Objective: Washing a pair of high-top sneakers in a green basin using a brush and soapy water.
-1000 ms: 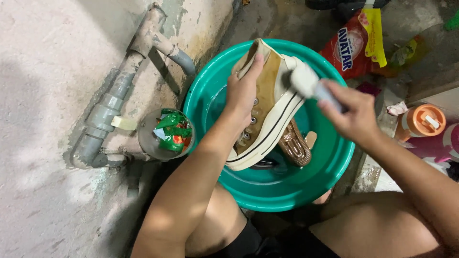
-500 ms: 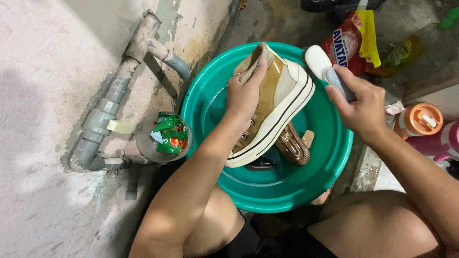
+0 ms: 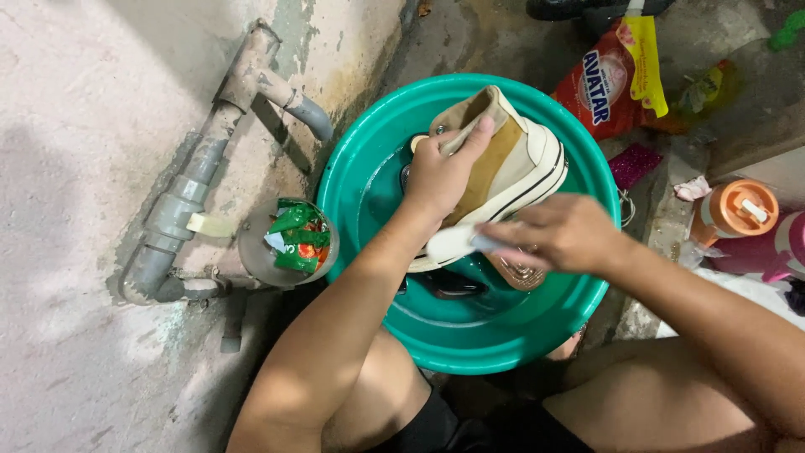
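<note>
While the left hand [image 3: 440, 172] gripped the tan high-top sneaker [image 3: 503, 168] by its soft collar over the green basin [image 3: 470, 335], the right hand [image 3: 562, 235] clenched a white brush [image 3: 449, 243]; wet canvas probably felt heavy, floppy, slippery.

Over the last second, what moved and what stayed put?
The right hand swung the white brush down from above the basin's far rim to the shoe's sole edge. The left hand kept its grip on the tan shoe, tilting it slightly. The green basin and the cup of sachets stayed put.
</note>
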